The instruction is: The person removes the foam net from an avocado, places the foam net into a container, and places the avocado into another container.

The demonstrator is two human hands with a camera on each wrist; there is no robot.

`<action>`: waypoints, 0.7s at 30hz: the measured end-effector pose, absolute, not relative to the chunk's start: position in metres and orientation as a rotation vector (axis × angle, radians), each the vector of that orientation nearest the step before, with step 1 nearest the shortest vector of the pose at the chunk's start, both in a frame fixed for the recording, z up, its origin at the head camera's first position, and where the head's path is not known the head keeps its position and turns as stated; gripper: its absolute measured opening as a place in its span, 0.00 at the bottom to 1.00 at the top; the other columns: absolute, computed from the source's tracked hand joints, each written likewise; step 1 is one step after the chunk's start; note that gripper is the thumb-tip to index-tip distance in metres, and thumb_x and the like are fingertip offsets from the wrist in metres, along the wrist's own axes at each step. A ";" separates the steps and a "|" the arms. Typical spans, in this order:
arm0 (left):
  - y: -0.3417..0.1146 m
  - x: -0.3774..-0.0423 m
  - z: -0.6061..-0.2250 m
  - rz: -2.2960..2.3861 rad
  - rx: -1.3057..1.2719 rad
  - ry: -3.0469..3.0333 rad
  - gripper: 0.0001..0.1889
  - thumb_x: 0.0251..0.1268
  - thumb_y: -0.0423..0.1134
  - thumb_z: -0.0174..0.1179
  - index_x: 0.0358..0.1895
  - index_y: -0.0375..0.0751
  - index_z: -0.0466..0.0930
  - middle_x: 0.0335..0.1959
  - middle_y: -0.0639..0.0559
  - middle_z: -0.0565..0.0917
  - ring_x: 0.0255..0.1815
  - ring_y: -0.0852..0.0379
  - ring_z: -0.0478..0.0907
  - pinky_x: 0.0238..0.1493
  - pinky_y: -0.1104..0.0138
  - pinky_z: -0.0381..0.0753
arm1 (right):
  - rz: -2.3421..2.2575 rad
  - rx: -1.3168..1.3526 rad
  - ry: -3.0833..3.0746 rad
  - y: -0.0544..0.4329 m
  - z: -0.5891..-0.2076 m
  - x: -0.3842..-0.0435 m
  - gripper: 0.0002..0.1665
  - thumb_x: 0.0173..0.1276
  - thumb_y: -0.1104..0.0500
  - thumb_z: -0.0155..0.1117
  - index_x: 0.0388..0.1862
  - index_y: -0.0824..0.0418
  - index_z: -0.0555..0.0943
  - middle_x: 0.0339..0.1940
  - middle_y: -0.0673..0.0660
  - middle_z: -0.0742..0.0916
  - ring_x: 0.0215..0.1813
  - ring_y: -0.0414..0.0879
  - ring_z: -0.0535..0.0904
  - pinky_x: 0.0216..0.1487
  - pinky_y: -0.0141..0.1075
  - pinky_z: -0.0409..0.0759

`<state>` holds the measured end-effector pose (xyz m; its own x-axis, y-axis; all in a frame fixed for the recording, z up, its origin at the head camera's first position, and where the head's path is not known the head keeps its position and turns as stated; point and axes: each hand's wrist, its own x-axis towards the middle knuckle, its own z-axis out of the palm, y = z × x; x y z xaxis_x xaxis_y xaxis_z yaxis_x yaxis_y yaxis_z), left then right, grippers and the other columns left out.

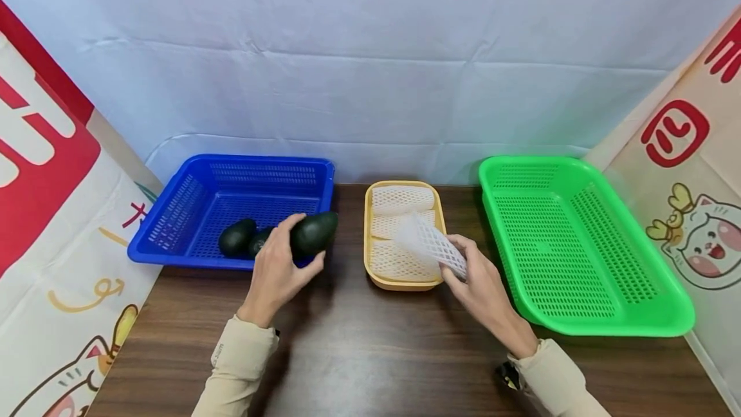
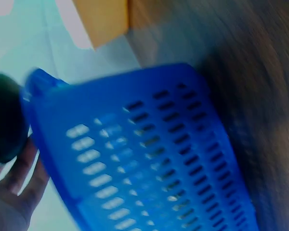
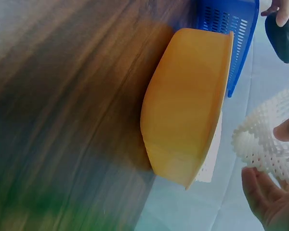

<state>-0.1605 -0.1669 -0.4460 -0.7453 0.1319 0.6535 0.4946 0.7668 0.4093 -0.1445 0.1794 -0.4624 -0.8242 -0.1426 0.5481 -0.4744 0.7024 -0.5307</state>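
Note:
My left hand (image 1: 282,269) grips a dark green avocado (image 1: 314,234) by its end, above the right rim of the blue basket (image 1: 168,256). Two more avocados (image 1: 237,237) lie inside that basket, one partly hidden by the hand. A white foam net sleeve (image 1: 434,244) is pinched in my right hand (image 1: 479,282), over the right side of a small yellow container (image 1: 399,286). Several white foam net sleeves (image 1: 399,200) lie in the container. In the right wrist view the held foam net (image 3: 265,139) shows an opening at its near end, thumb on it.
A green basket (image 1: 556,256) stands to the right on the brown wooden table (image 1: 359,352). White cloth (image 1: 370,82) hangs behind, and printed panels (image 1: 695,211) border both sides.

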 end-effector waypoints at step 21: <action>-0.194 -0.219 -0.447 -0.771 -0.051 -2.911 0.37 0.60 0.44 0.70 0.69 0.43 0.61 0.64 0.36 0.74 0.57 0.34 0.75 0.52 0.42 0.76 | 0.834 0.592 -2.503 0.178 -0.476 -0.160 0.28 0.56 0.74 0.65 0.58 0.67 0.74 0.52 0.63 0.81 0.50 0.56 0.80 0.47 0.49 0.79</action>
<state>-0.2187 -0.1939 -0.4465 -0.9911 -0.0004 0.1332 0.0656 0.8689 0.4906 -0.1600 0.1776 -0.4757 -0.8142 -0.2556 0.5212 -0.5172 0.7272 -0.4513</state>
